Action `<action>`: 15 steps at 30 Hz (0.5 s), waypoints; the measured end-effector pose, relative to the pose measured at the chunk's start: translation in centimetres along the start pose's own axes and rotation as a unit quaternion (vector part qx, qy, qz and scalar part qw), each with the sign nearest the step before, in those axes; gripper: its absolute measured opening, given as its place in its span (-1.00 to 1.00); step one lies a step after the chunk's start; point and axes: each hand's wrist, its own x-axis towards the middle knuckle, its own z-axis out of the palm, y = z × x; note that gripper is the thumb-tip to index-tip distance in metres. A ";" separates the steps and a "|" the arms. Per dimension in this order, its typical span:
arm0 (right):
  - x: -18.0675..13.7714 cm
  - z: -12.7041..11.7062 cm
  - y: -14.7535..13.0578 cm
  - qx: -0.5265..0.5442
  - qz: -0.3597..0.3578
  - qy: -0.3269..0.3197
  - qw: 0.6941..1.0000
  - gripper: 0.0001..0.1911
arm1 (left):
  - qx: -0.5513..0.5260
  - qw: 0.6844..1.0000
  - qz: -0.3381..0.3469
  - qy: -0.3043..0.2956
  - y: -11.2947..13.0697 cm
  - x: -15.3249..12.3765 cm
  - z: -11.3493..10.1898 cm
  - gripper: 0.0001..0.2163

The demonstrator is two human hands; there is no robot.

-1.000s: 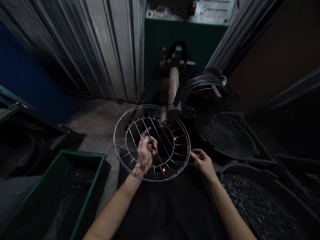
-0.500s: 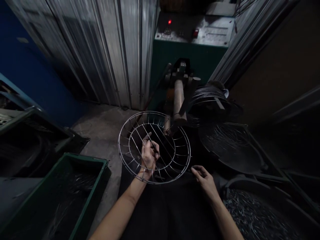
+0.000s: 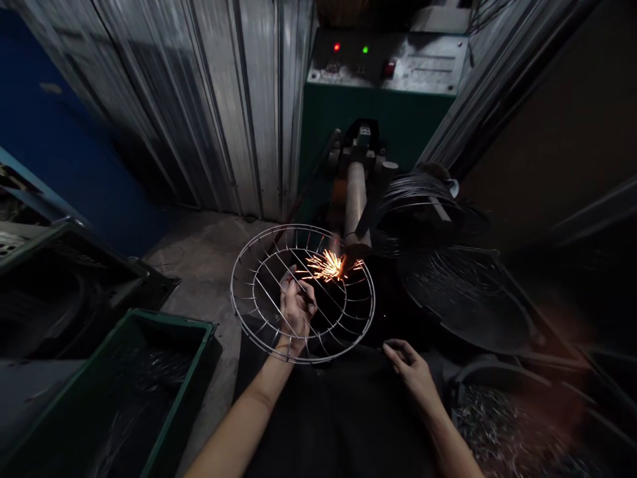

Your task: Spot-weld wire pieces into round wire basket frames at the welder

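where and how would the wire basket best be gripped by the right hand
Probably by pinching the near-right stretch of the outer rim of the wire basket, coming from the right. The rim is thin wire there, curving toward the right hand. The sparks fly at the basket's far side, and the left hand is at its middle.

No lettering can be read, the marks [image 3: 332, 67] on the control panel [image 3: 428, 78] being too dim.
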 end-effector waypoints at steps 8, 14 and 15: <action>2.4 3.1 -7.9 -0.041 -0.176 0.015 0.983 -0.63 | 0.018 0.985 -0.125 -0.121 1.6 2.1 -1.8 -0.73; 4.7 7.4 -11.9 0.008 -0.239 -0.024 0.971 -0.70 | 0.029 0.994 -0.078 -0.073 0.8 1.2 -1.3 -0.75; 4.9 7.8 -12.0 0.014 -0.239 -0.030 0.971 -0.70 | 0.026 0.995 -0.072 -0.072 0.6 1.2 -1.2 -0.75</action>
